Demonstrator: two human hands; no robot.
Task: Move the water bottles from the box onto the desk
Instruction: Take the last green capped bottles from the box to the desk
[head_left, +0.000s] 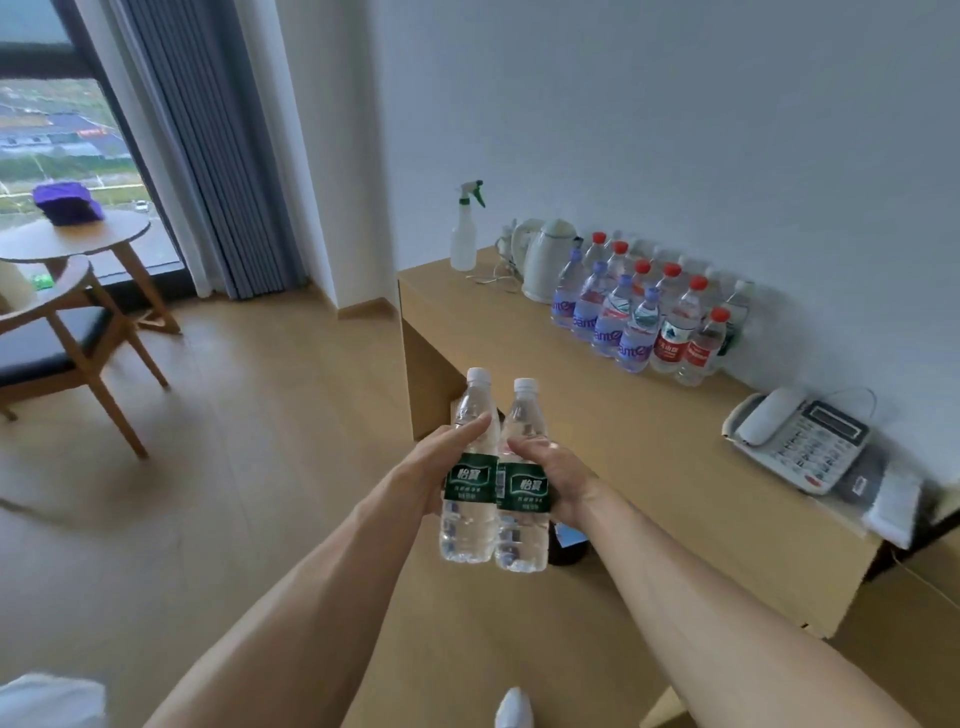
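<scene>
I am mid-carry, I judge, with the desk (649, 441) as my mark; my left hand (441, 467) curls round the left green-label bottle (467, 499) and my right hand (553, 480) curls round the right green-label bottle (522, 512), the two held upright and touching side by side, in the air just short of the desk's near end and not yet over its top. The box is not in view, so I cannot say how many remain in it. Against the wall at the back of the desk stands the cluster of bottles (644, 317), red and blue caps packed close; beyond it sit the kettle (545, 260) and the spray bottle (465, 234); nearer me along the desk lies the telephone (800, 441). The next move, as I judge it, calls for carrying both forward over the desk and setting them down upright on the bare wood before the cluster; they must land clear of the standing ones, lest one topple.
</scene>
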